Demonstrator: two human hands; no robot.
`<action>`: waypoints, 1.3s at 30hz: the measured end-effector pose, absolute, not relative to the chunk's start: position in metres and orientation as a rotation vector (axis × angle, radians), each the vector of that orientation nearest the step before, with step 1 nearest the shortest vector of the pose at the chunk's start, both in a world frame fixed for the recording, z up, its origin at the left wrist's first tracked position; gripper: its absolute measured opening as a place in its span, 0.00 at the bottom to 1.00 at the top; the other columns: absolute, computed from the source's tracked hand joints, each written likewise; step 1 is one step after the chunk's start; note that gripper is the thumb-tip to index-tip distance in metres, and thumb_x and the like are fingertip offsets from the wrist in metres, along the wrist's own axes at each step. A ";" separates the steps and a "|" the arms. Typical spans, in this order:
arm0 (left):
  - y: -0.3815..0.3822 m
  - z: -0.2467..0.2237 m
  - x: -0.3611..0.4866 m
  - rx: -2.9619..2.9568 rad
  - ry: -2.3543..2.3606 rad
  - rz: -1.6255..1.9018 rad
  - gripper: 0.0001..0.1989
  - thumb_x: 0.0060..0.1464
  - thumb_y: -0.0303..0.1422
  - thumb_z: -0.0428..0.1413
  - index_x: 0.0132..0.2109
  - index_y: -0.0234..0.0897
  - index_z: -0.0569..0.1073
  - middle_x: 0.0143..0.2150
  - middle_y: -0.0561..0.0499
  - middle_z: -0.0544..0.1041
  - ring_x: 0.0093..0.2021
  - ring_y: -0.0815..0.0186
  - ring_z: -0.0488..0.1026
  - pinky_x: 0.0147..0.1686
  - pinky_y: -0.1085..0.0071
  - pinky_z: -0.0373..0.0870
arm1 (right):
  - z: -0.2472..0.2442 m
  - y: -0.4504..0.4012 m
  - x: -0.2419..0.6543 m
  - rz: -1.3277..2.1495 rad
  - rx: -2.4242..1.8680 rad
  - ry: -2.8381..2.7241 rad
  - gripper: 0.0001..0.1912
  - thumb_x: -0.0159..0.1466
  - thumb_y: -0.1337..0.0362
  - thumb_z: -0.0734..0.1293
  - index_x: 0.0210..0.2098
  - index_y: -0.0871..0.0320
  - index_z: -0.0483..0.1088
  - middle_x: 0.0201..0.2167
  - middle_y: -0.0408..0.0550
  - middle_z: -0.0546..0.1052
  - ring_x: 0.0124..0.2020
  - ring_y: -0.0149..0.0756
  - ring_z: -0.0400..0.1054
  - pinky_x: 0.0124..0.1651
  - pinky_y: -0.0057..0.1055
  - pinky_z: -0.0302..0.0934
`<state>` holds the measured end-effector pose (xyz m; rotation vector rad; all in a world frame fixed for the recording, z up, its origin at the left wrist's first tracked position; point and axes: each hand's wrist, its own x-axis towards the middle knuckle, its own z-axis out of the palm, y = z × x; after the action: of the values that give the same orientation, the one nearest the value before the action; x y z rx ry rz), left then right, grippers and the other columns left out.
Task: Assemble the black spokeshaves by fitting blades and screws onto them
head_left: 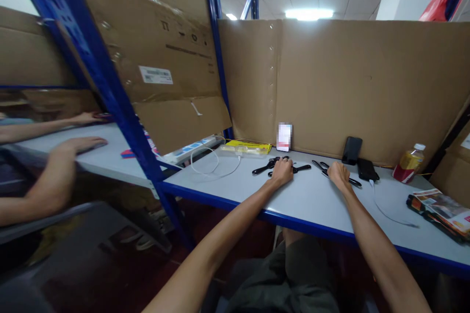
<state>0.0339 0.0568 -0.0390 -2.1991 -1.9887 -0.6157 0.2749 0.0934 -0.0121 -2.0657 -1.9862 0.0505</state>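
Observation:
My left hand (282, 171) rests over several black-handled tools (261, 168) on the grey table, its fingers bent around part of them. To the right, my right hand (338, 176) is closed on another black tool (354, 182), whose ends show on both sides of the fist. What exactly these tools are is too small to tell. Behind my left hand a lit phone (284, 137) leans upright against the cardboard. Two dark devices, one leaning (351, 150) and one lying flat (367, 170), are just right of my right hand.
A bottle (408, 164) and a printed packet (446, 208) lie toward the right end of the table (312, 210). At its left are a yellow packet (249, 146) and a white cable (220, 176). Beyond the blue post (110, 93), another person's arms (55, 176) rest on a neighbouring table.

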 end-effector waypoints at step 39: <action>0.057 -0.033 0.019 -2.292 -2.122 -0.805 0.13 0.55 0.27 0.59 0.48 0.35 0.77 0.48 0.41 0.79 0.51 0.54 0.74 0.48 0.65 0.70 | -0.011 0.084 0.262 -0.064 -1.839 -2.141 0.21 0.71 0.54 0.60 0.36 0.57 0.80 0.39 0.58 0.83 0.43 0.43 0.77 0.38 0.29 0.58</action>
<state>0.0187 0.0575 -0.0330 -2.2919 -2.1215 -0.8050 0.2624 0.0844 -0.0107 -1.8390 -2.1407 -0.0635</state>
